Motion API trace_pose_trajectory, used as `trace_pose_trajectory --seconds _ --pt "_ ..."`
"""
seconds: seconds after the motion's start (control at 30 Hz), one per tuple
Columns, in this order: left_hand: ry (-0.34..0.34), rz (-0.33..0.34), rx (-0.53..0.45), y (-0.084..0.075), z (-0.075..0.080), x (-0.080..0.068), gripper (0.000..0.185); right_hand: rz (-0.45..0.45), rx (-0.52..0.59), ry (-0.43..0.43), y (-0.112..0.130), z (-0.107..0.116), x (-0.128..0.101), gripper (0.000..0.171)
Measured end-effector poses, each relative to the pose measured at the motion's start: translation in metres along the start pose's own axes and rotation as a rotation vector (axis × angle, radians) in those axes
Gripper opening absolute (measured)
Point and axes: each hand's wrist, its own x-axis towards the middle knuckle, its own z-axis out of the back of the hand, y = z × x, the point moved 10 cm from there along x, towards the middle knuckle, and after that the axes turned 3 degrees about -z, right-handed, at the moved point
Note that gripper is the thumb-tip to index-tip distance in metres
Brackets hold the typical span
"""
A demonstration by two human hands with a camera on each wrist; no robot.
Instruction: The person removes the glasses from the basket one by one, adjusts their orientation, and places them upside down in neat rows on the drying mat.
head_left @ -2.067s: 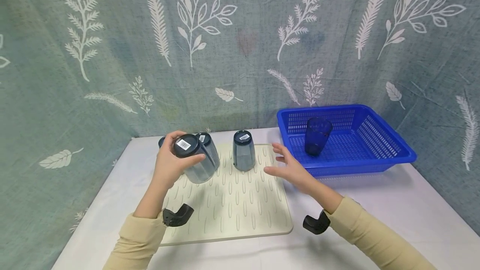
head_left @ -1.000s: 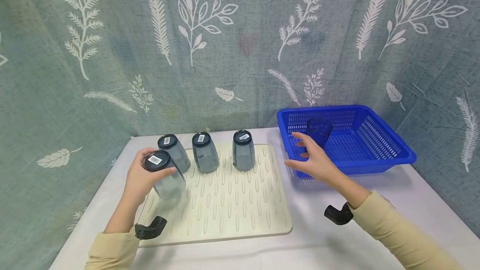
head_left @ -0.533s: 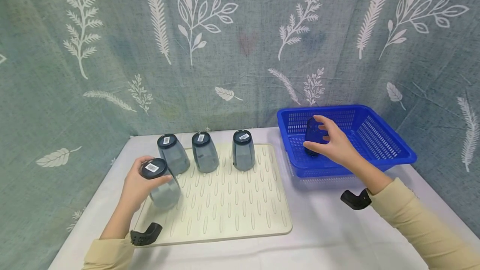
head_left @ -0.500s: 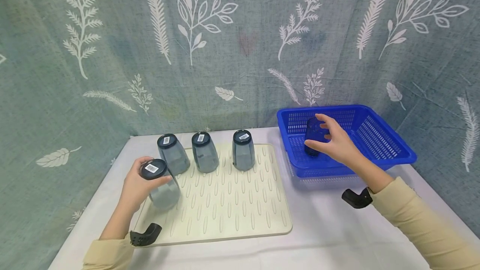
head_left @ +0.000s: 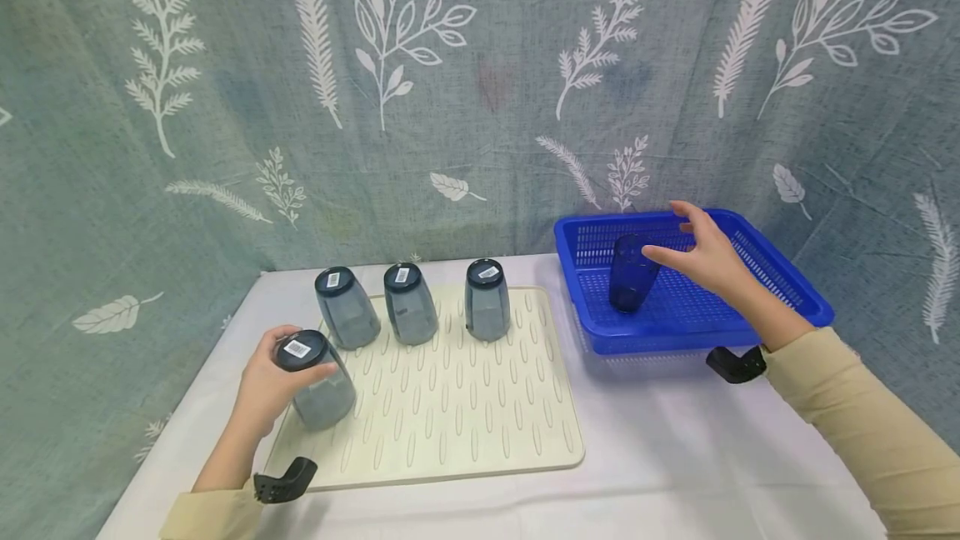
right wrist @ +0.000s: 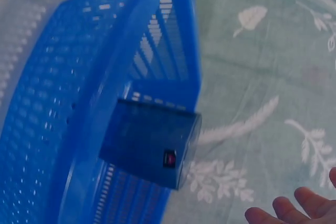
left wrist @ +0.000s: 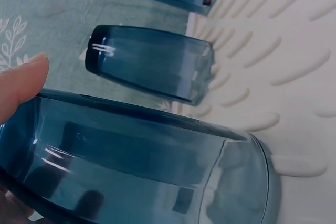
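My left hand (head_left: 272, 382) grips an upside-down blue-grey tumbler (head_left: 315, 380) at the front left of the cream ribbed mat (head_left: 465, 415). In the left wrist view this tumbler (left wrist: 131, 166) fills the bottom, with my thumb tip (left wrist: 21, 85) on its edge. Three more inverted tumblers (head_left: 345, 317) (head_left: 408, 313) (head_left: 487, 309) line the mat's back. A dark blue cup (head_left: 632, 273) stands in the blue basket (head_left: 780, 294). My right hand (head_left: 697, 252) hovers open just right of the cup, fingers spread. I cannot tell if the thumb touches it. In the right wrist view my fingertips (right wrist: 294, 211) are apart from the cup (right wrist: 149, 142).
A white cloth covers the table (head_left: 675, 465), and a leaf-patterned curtain (head_left: 480, 90) hangs close behind it. The basket sits at the back right, its near wall (right wrist: 73, 108) between me and the cup. The mat's middle and front right are bare.
My left hand brought its tumbler down and forward to the mat's front left corner. My right hand reached into the basket to the cup, then shifted to its right side with fingers spread.
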Motion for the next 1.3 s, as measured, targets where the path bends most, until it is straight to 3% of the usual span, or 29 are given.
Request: trace_pose_trajectory --seconds 0.5,0.73,1.3 --pt "0.014 0.001 -0.018 0.001 -0.004 -0.002 0.087 -0.098 0.033 0.027 -0.025 0.009 0.021 0.096" --pt "0.025 -0.001 -0.049 0.005 -0.004 0.000 0.086 -0.103 0.024 0.019 -0.037 0.009 0.025 0.097" --pt "-0.007 0.009 -0.081 0.014 -0.004 -0.006 0.096 -0.149 0.081 0.043 -0.062 -0.008 0.031 0.101"
